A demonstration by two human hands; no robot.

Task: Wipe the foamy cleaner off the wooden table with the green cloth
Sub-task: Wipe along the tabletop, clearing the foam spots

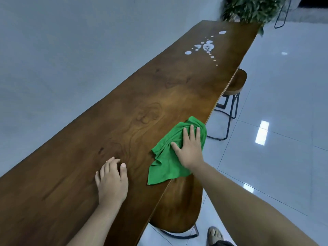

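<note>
1. Your right hand (190, 146) is lying flat on the green cloth (166, 167), fingers straight and slightly spread, pressing it down onto the wooden desk (115, 107).
2. The cloth is sitting rumpled at the desk's right-hand edge, close to you, with its right side reaching that edge.
3. Your left hand (111, 181) is resting on bare wood to the left of the cloth, near it but not touching. Its fingers are loosely bent with the tips on the surface, holding nothing.
4. The foamy cleaner (207, 47) is sitting in white blobs and small dots far up the desk, well apart from the cloth.
5. A leafy plant (248, 9) is standing at the far end, beyond the foam.
6. Two round wooden stools on dark metal legs are sitting along the right side. The near stool (179, 206) is tucked partly under the desk just below the cloth, and the far stool (237, 80) is further up.
7. Your sandalled foot (215, 234) is showing on the glossy tiled floor (284, 130) at the bottom.
</note>
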